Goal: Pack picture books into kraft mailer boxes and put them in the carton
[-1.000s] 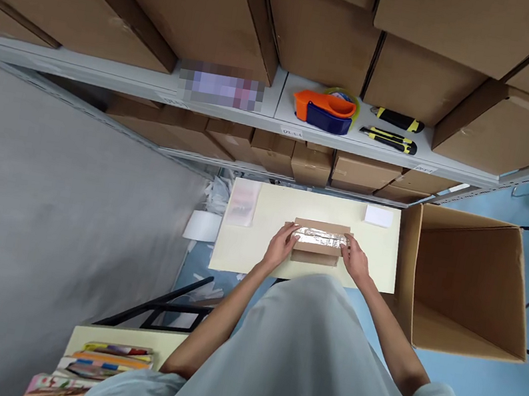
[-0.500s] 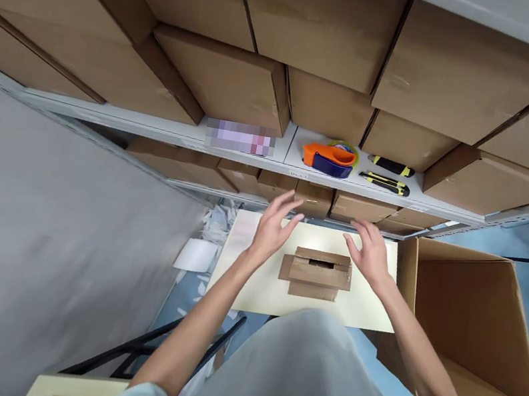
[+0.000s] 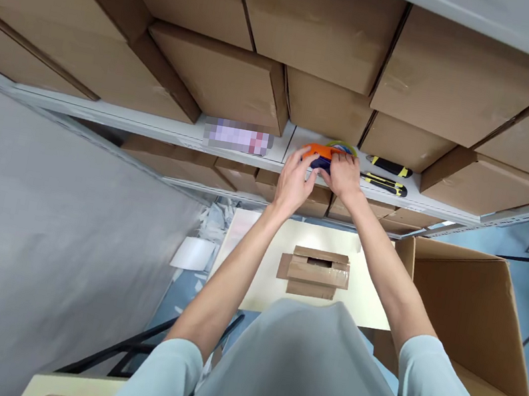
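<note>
While my left hand point(image 3: 294, 179) and right hand point(image 3: 343, 174) curl round tape dispenser point(image 3: 320, 150) on shelf point(image 3: 427, 197), whether grip closed, I cannot tell; better grasp evenly, fingers away from nearer cutter point(image 3: 391, 187) on shelf.

"What hems in the orange dispenser point(image 3: 320, 150)?"
"Cartons point(image 3: 328, 107) behind it at twelve o'clock, cutters point(image 3: 383, 184) close at three."
"Any room?"
"Bare shelf point(image 3: 281, 143) at nine, though the left hand point(image 3: 293, 182) crowds eight. At six, below the thumbs, the forearms point(image 3: 236, 274) leave a gap over the counter point(image 3: 263, 292)."
</note>
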The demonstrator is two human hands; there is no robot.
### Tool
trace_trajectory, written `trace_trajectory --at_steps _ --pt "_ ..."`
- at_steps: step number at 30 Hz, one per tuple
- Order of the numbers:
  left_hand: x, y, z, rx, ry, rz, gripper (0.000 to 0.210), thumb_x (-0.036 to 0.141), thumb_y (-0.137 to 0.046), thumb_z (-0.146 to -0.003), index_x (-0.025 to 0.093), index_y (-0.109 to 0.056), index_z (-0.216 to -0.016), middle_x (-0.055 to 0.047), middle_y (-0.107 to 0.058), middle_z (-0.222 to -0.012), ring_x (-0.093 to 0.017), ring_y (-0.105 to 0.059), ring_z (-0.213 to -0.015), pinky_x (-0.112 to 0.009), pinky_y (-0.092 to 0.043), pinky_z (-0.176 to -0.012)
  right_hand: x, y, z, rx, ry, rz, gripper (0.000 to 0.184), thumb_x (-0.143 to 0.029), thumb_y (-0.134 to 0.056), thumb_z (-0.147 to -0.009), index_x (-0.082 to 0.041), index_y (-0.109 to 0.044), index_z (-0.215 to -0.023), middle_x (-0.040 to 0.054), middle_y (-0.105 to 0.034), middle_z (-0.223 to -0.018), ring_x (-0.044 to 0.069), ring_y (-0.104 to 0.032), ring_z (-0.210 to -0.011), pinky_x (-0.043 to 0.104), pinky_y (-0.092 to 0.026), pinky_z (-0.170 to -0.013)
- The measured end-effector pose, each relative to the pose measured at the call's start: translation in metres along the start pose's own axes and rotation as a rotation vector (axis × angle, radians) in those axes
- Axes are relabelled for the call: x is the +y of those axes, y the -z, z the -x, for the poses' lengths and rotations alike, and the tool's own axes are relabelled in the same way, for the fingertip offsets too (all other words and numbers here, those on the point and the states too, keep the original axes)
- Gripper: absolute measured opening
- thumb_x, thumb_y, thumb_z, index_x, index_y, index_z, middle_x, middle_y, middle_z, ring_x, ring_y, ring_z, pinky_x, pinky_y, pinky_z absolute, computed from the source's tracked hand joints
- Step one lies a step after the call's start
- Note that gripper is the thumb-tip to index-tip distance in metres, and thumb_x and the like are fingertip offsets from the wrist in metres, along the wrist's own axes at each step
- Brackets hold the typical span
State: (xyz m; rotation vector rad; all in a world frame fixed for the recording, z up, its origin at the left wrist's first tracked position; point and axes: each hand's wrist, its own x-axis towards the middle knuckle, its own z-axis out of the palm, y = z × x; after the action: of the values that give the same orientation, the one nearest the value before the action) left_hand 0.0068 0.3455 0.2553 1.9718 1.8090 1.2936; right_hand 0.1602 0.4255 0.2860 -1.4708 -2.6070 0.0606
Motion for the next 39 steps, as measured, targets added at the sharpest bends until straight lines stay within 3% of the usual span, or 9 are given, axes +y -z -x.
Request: trace_trajectory --at_steps 4,7,11,14,17,21,28,39 --pt "0.002 0.006 0.019 0.043 0.018 0.009 0.044 0.048 -0.054 -0.111 0.022 -0.068 -0.145 -0.018 -0.061 -0.158 -0.032 -0.057 -0.152 -0.052 -0.044 -0.131 0.003 -0.008 -0.001 0.014 0.019 -0.065 0.049 -0.041 -0.063 -0.109 0.000 -0.061 -0.136 0.0306 -0.071 -0.132 0.043 -0.063 -0.130 0.061 -0.042 -0.119" --pt "0.011 0.021 0.037 0.100 0.019 0.037 0.048 0.050 -0.053 -0.112 0.021 -0.064 -0.149 -0.018 -0.061 -0.158 -0.032 -0.057 -0.152 -0.053 -0.045 -0.130 0.006 -0.007 0.022 0.074 0.101 -0.183 0.053 -0.051 -0.059 -0.111 -0.005 -0.060 -0.137 0.0269 -0.072 -0.127 0.041 -0.067 -0.125 0.063 -0.044 -0.118" --pt "0.033 0.049 0.083 0.138 0.088 0.108 0.052 0.052 -0.052 -0.113 0.023 -0.058 -0.156 -0.018 -0.060 -0.159 -0.030 -0.057 -0.153 -0.051 -0.051 -0.126 0.005 -0.003 0.100 0.153 0.193 -0.312 0.059 -0.065 -0.052 -0.111 -0.016 -0.058 -0.143 0.0216 -0.073 -0.125 0.040 -0.069 -0.120 0.062 -0.049 -0.116" --pt "0.051 0.064 0.128 0.089 0.161 0.213 0.054 0.054 -0.057 -0.112 0.023 -0.058 -0.157 -0.017 -0.063 -0.157 -0.029 -0.062 -0.147 -0.046 -0.060 -0.117 0.000 -0.002 0.173 0.130 0.185 -0.333 0.055 -0.067 -0.049 -0.111 -0.020 -0.062 -0.137 0.0166 -0.075 -0.114 0.038 -0.072 -0.112 0.059 -0.054 -0.110" --pt "0.067 0.070 0.168 0.011 0.203 0.288 0.046 0.053 -0.059 -0.111 0.024 -0.067 -0.147 -0.015 -0.070 -0.146 -0.027 -0.068 -0.137 -0.043 -0.065 -0.107 -0.006 -0.004 0.234 0.097 0.165 -0.340 0.050 -0.066 -0.052 -0.111 -0.021 -0.067 -0.125 0.0156 -0.077 -0.108 0.036 -0.074 -0.107 0.054 -0.057 -0.104" --pt "0.082 0.071 0.202 -0.077 0.184 0.302 0.032 0.046 -0.060 -0.112 0.025 -0.076 -0.130 -0.011 -0.078 -0.128 -0.024 -0.074 -0.123 -0.042 -0.066 -0.104 -0.011 -0.009 0.287 0.092 0.125 -0.328 0.046 -0.065 -0.055 -0.110 -0.021 -0.068 -0.118 0.0159 -0.079 -0.108 0.035 -0.074 -0.106 0.052 -0.059 -0.100" --pt "0.095 0.078 0.219 -0.161 0.147 0.334 0.029 0.043 -0.058 -0.113 0.026 -0.079 -0.124 -0.009 -0.080 -0.119 -0.022 -0.077 -0.110 -0.040 -0.066 -0.100 -0.014 0.001 0.329 0.137 0.118 -0.314 0.047 -0.066 -0.057 -0.109 -0.021 -0.068 -0.118 0.0160 -0.080 -0.109 0.035 -0.075 -0.104 0.052 -0.060 -0.097" --pt "0.104 0.081 0.216 -0.223 0.013 0.234 0.022 0.039 -0.060 -0.112 0.027 -0.078 -0.113 -0.007 -0.080 -0.106 -0.023 -0.074 -0.103 -0.042 -0.063 -0.095 -0.014 0.013 0.350 0.044 0.113 -0.325 0.049 -0.065 -0.060 -0.109 -0.022 -0.070 -0.127 0.0164 -0.080 -0.114 0.037 -0.075 -0.112 0.056 -0.059 -0.103"
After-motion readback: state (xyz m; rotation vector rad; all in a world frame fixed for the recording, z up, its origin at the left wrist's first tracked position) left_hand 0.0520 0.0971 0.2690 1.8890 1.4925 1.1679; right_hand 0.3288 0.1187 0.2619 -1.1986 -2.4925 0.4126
